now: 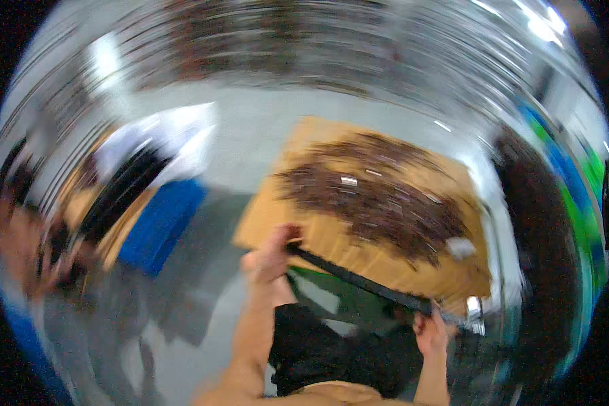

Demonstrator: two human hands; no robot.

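A long, narrow black strip [358, 279] stretches between my two hands along the near edge of a tan table [260, 216]. It slants down from left to right; blur hides whether it is a strap or folded cloth. Closed around its left end is my left hand [271, 258]. My right hand [432, 330] pinches the other end, lower and near the table's right corner. Dark brown, loose material [386, 196] covers much of the tabletop beyond the strip. A small white piece [461, 247] lies on its right side.
To the left stand a blue box-like thing [159, 227], a long black bundle [122, 193] and white sheeting [159, 139]. Another person [24, 237] is at the far left, smeared by motion. A tall dark mass [538, 223] rises right of the table.
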